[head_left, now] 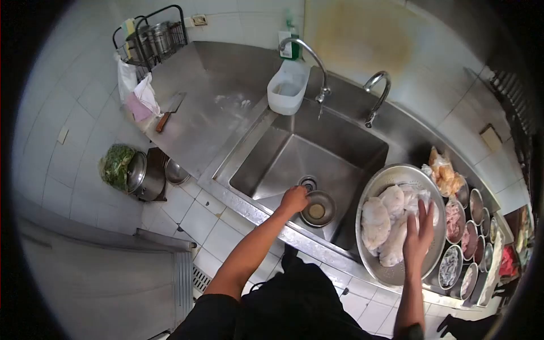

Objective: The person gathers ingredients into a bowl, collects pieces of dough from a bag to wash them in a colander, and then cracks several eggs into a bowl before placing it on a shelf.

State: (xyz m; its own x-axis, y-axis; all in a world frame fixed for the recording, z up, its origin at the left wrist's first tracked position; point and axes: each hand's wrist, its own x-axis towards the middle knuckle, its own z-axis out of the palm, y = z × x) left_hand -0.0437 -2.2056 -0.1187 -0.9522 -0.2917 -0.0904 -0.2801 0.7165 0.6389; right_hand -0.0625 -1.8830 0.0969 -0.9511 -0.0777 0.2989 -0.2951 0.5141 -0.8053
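Observation:
My left hand [294, 200] is closed on the rim of a small metal bowl [318, 208] near the drain of the steel sink [309, 161]. A little liquid shows in the bowl. To the right, my right hand [419, 235] has its fingers spread over pale raw meat [392, 204], which looks like poultry; its fingertips touch or hover just above it. The meat lies in a large perforated metal colander [396, 279] that rests at the sink's right edge.
Two curved faucets [326, 90] [385, 79] stand behind the sink, beside a white plastic container [286, 102]. A knife [163, 122] lies on the left counter. Several small bowls [450, 266] crowd the right side. A pot [150, 175] is at lower left.

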